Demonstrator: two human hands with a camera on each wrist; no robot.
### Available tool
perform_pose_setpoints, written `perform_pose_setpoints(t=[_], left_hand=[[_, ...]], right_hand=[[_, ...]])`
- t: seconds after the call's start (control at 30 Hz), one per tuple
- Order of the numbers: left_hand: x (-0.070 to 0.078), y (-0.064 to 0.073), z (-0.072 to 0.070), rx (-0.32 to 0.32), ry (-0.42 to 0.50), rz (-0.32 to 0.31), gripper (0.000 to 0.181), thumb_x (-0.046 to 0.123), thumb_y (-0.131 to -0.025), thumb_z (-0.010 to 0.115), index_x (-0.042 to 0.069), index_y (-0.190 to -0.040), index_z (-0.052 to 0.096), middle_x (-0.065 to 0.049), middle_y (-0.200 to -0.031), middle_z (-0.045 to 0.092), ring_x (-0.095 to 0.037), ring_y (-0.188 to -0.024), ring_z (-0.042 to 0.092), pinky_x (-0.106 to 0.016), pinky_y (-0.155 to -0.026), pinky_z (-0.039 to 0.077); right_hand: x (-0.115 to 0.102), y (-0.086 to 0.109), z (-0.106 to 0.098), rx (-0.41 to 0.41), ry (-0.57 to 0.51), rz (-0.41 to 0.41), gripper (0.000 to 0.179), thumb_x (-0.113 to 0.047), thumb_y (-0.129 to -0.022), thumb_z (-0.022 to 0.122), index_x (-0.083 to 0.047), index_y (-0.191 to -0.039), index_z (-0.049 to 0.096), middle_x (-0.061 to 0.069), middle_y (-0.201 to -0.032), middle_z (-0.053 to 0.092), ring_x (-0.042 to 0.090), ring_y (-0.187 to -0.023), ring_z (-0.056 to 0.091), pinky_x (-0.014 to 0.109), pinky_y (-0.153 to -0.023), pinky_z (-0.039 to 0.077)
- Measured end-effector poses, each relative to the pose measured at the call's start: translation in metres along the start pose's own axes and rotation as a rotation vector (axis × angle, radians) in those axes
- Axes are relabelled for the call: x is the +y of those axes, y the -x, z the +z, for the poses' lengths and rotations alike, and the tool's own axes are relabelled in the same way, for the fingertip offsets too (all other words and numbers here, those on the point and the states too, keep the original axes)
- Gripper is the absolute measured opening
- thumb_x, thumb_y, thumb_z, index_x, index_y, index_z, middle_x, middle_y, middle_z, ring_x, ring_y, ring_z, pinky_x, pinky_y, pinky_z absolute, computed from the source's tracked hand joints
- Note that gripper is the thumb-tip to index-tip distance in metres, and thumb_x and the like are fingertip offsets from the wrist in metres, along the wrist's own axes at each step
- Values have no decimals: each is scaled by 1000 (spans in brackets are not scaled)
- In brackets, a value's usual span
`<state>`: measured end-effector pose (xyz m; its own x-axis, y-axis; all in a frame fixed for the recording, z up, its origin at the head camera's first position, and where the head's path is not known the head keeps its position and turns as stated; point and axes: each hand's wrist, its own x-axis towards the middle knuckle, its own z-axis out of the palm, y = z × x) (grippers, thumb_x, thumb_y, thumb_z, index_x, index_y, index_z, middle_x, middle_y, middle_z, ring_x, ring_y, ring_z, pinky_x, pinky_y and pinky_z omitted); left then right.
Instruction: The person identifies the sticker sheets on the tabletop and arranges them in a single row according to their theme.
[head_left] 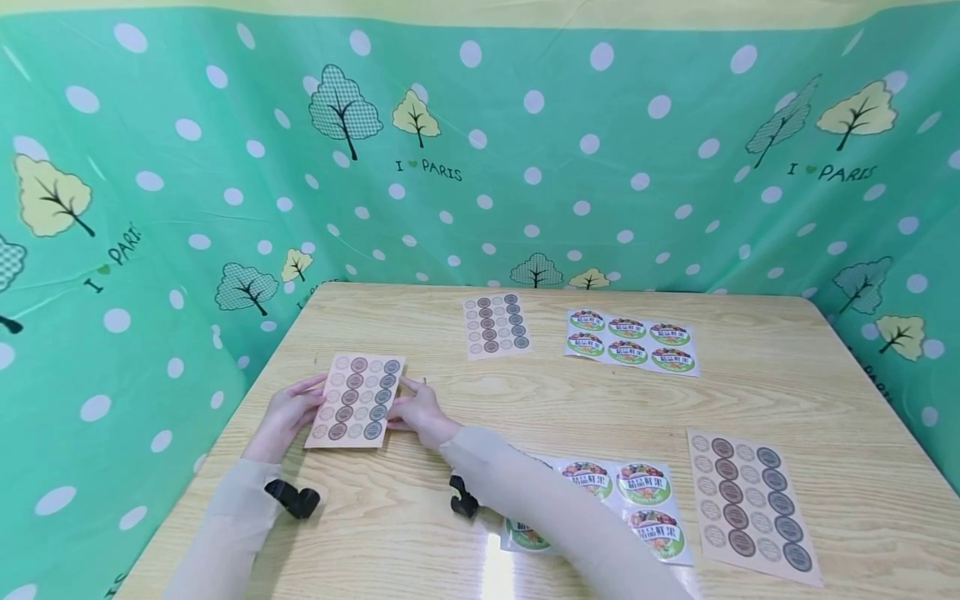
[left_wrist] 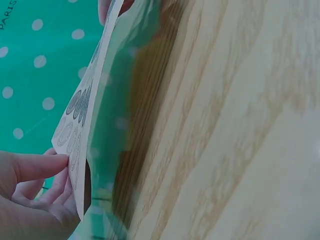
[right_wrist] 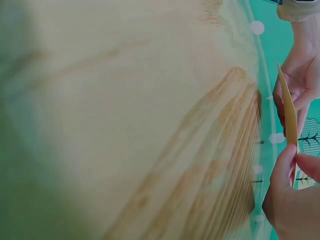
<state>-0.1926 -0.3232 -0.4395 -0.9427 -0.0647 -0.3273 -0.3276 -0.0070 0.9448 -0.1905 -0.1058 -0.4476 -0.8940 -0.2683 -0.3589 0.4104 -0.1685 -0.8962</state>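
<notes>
Between both hands is a sheet of round stickers (head_left: 357,400), tan with columns of pale, brown and grey circles. My left hand (head_left: 291,414) grips its left edge, and in the left wrist view the thumb (left_wrist: 42,166) lies on the printed face with the other fingers behind. On the opposite edge, my right hand (head_left: 422,414) pinches the sheet near its middle. From the right wrist view the sheet (right_wrist: 288,107) appears edge-on and slightly bowed, raised above the wooden table (right_wrist: 150,125).
Another round-sticker sheet (head_left: 497,326) lies at the back, beside a fruit-label sheet (head_left: 632,342). A second fruit-label sheet (head_left: 600,500) is partly under the right forearm in view. One more round-sticker sheet (head_left: 753,506) lies at the right. Green polka-dot cloth (head_left: 480,167) surrounds the table.
</notes>
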Motion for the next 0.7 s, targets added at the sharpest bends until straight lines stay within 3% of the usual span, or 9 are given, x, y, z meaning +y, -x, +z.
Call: perform_pose_setpoints(t=[0.13, 0.23, 0.3, 0.43, 0.53, 0.7], left_hand=[[1, -2, -2, 18, -56, -17, 56, -8, -84, 45, -4, -136, 25, 0, -99, 64, 2, -78, 58, -17, -69, 50], [2, -3, -2, 22, -104, -18, 56, -9, -83, 45, -4, -136, 25, -14, -118, 54, 2, -78, 58, -18, -70, 50], [4, -4, -1, 30, -136, -19, 57, -9, -82, 45, -3, -135, 26, -18, -123, 49, 1, -78, 58, -18, -69, 50], [5, -7, -1, 66, -208, -15, 58, -9, -81, 47, -1, -135, 30, -8, -106, 61, 1, -74, 57, -17, -66, 49], [5, -10, -1, 92, -265, -2, 57, -10, -80, 48, -1, -134, 32, -3, -96, 61, 0, -71, 55, -17, -61, 48], [3, -12, -1, 125, -353, 8, 56, -9, -79, 49, 0, -133, 35, -12, -102, 58, 0, -70, 53, -17, -61, 47]], right_hand=[[2, -2, 2, -18, -2, 8, 75, 20, -70, 55, -6, -136, 31, 16, -86, 62, 16, -66, 61, 30, -63, 54], [2, -4, 3, -20, -12, 12, 75, 20, -70, 55, -5, -136, 31, 17, -87, 62, 18, -69, 62, 30, -64, 54], [2, -5, 4, -20, -13, 11, 75, 20, -70, 54, -5, -137, 30, 17, -87, 62, 21, -71, 63, 30, -64, 54], [1, -6, 7, -6, -18, 9, 74, 21, -70, 53, -4, -136, 30, 16, -87, 62, 25, -76, 63, 30, -64, 54], [2, -8, 10, 7, -17, 4, 73, 22, -70, 52, -2, -136, 31, 15, -86, 61, 24, -76, 63, 30, -63, 54], [4, -10, 12, 41, 18, -8, 69, 20, -70, 53, 0, -133, 35, 15, -84, 61, 22, -73, 63, 28, -62, 54]])
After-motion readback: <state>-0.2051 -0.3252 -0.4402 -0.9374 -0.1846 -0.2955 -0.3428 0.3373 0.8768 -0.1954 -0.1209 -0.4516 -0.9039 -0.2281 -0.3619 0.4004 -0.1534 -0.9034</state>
